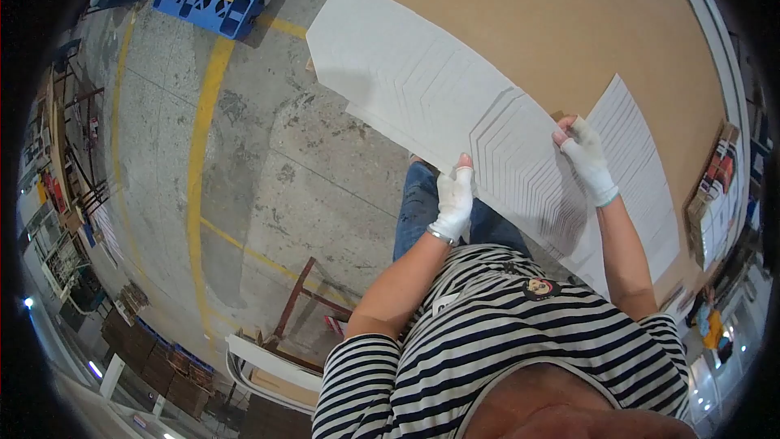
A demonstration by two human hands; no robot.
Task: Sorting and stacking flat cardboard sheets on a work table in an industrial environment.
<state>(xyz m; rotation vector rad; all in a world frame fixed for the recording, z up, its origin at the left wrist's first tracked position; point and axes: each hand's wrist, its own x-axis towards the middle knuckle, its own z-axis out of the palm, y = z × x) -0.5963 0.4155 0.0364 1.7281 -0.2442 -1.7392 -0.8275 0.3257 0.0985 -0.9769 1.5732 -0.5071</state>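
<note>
— Over at the far left edge of the concrete floor (268,162), what do you make out?

— Shelving and stacked goods along the wall, a yellow painted line (197,154) running up the floor, and a blue pallet (223,4) near the top with flat board on it. Lower down stands a reddish metal frame (305,297), with a white curved piece (260,362) beside it.

— And the person's hands?

— Both wear white fingerless gloves. The left hand (452,199) is closed on the near long edge of a large white scored sheet (431,97), thumb up over the face, fingers behind. The right hand (587,158) pinches the far edge of the same sheet, fingertips curled over it.

— Why hold it that way?

— I'd judge the sheet is wide and floppy; gripping opposite edges keeps it taut and off the floor. It slants from upper left to lower right, clear of the person's jeans.

— What lies to the right?

— A broad brown board table (569,24), its left edge just behind the sheet. A second white lined sheet (642,171) rests on it near its right edge, partly hidden by the right hand. Beyond that edge sit stacked cartons (715,187).
</note>
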